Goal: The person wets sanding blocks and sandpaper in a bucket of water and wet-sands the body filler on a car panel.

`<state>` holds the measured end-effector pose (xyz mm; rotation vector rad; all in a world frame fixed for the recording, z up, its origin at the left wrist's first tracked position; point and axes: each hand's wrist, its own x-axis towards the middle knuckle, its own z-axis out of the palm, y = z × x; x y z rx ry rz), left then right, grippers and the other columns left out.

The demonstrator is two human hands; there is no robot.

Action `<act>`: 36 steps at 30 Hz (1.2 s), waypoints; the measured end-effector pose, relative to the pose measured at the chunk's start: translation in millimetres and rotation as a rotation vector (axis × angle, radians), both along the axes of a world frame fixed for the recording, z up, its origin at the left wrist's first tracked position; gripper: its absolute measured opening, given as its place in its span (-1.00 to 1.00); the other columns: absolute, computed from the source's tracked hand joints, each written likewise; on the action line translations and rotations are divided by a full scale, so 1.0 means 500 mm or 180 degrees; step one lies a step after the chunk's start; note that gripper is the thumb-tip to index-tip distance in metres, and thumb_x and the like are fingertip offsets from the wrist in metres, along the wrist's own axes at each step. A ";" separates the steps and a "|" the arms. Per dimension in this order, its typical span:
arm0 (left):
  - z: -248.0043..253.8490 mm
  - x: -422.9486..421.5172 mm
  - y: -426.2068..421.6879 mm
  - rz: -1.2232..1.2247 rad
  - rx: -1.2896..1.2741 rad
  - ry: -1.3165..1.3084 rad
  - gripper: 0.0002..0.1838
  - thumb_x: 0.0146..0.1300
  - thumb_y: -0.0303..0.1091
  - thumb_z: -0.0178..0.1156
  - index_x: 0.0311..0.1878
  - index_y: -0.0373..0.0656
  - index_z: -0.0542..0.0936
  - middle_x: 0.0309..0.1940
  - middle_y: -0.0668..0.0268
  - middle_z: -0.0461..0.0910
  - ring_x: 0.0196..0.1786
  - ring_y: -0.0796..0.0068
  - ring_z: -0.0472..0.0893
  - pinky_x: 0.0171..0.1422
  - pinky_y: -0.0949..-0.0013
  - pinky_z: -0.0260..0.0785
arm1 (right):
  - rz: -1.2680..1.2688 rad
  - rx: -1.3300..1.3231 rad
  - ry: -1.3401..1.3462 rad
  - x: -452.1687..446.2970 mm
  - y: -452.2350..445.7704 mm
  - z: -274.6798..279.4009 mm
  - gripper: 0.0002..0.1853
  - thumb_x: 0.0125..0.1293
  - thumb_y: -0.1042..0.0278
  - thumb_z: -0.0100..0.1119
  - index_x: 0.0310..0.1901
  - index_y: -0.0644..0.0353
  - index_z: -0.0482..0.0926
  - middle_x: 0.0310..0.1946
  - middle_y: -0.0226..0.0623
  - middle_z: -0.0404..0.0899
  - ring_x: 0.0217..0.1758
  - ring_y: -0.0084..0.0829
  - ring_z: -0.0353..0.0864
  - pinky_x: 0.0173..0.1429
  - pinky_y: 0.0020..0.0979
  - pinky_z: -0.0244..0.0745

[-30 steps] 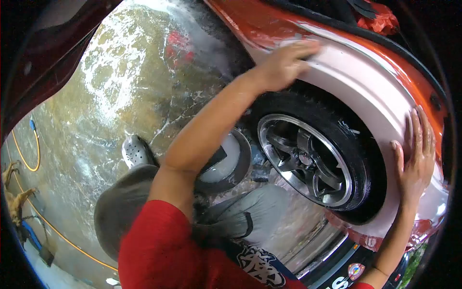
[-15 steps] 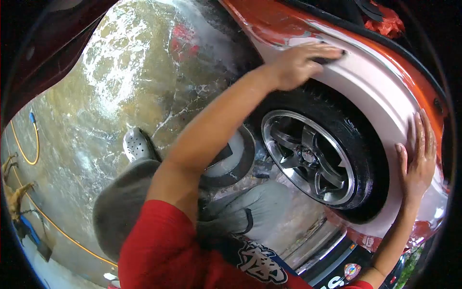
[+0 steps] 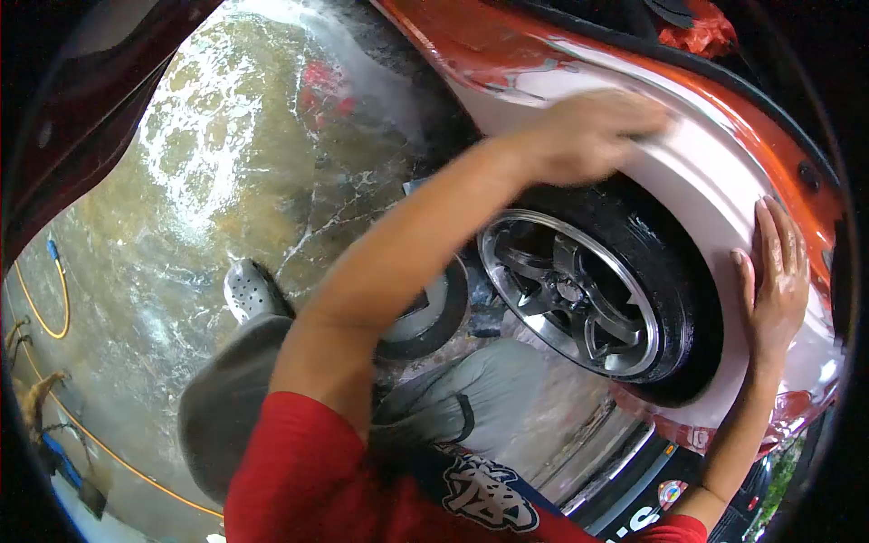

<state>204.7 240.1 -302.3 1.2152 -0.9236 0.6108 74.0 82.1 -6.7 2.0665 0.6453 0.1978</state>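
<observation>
My left hand (image 3: 597,136), smeared by motion, presses a small dark sanding pad (image 3: 648,136) against the fender (image 3: 692,163) above the wheel arch. The pad is mostly hidden under the fingers. This fender is orange-red, with a wide pale pinkish-white patch following the arch. Further right, my right hand (image 3: 780,281) lies flat on the pale patch, fingers stretched out and thumb apart, holding nothing. Below and between both hands is the wheel (image 3: 570,294), with a black tire and a silver-rimmed spoked rim.
A round grey-and-black object (image 3: 425,312) lies on the wet concrete floor (image 3: 199,271) beside my legs. A yellow hose (image 3: 118,457) runs along the left. A dark red car panel (image 3: 81,118) edges the upper left. Red plastic (image 3: 701,32) sits at the upper right.
My left hand has moved slightly right and down along the pale patch with the pad. My right hand stays flat on the fender. The whole view has shifted a little.
</observation>
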 end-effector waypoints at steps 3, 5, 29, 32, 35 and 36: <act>-0.181 0.034 0.071 -0.0331 0.0029 0.1251 -0.42 0.35 -0.34 -0.03 0.42 -0.28 0.47 0.52 0.05 0.36 0.61 0.14 0.25 0.72 0.13 -0.06 | 0.0057 0.0027 0.0013 0.000 0.004 0.000 -0.40 0.30 0.14 0.33 0.36 0.10 0.51 0.33 -0.16 0.53 0.38 -0.07 0.50 0.45 -0.07 0.38; -0.165 0.008 0.064 -0.0099 -0.0153 0.1174 -0.42 0.36 -0.29 0.07 0.42 -0.31 0.46 0.51 0.03 0.36 0.59 0.11 0.28 0.70 0.12 -0.01 | 0.0010 0.0027 -0.0053 -0.002 0.007 -0.002 -0.39 0.28 0.14 0.35 0.36 0.10 0.52 0.32 -0.16 0.53 0.38 -0.08 0.50 0.45 -0.08 0.38; 0.161 -0.125 -0.080 0.0402 -0.0643 -0.0347 -0.47 0.17 -0.32 0.26 0.24 -0.24 0.62 0.30 0.03 0.58 0.43 0.06 0.48 0.62 0.00 0.17 | 0.0052 0.1969 -0.0251 -0.014 -0.073 0.010 -0.33 0.68 -0.02 -0.42 0.16 0.40 0.62 0.15 0.07 0.65 0.24 -0.06 0.65 0.38 -0.21 0.48; -0.009 -0.077 0.019 0.0225 -0.0139 0.0504 -0.48 0.29 -0.38 0.14 0.33 -0.22 0.57 0.43 0.07 0.47 0.54 0.07 0.37 0.69 0.06 0.05 | 0.0208 0.2134 -0.0339 -0.018 -0.058 0.009 -0.31 0.67 -0.05 -0.42 0.10 0.39 0.66 0.04 0.02 0.70 0.17 -0.11 0.68 0.32 -0.22 0.51; -0.005 -0.100 -0.001 0.0665 0.0077 0.0713 -0.45 0.30 -0.35 0.12 0.37 -0.24 0.53 0.43 0.04 0.47 0.55 0.06 0.35 0.70 0.00 -0.04 | 0.0231 0.2393 -0.0479 -0.016 -0.068 0.003 -0.25 0.65 -0.17 -0.43 0.11 0.34 0.67 0.04 -0.04 0.70 0.16 -0.15 0.69 0.28 -0.25 0.51; 0.045 -0.118 -0.030 0.0639 -0.0093 0.0459 -0.43 0.27 -0.33 0.13 0.37 -0.25 0.53 0.42 0.03 0.48 0.54 0.06 0.36 0.69 -0.04 -0.03 | 0.0214 0.2647 -0.0470 -0.019 -0.069 0.002 -0.24 0.64 -0.20 -0.42 0.12 0.35 0.66 0.07 -0.03 0.69 0.18 -0.16 0.67 0.29 -0.24 0.51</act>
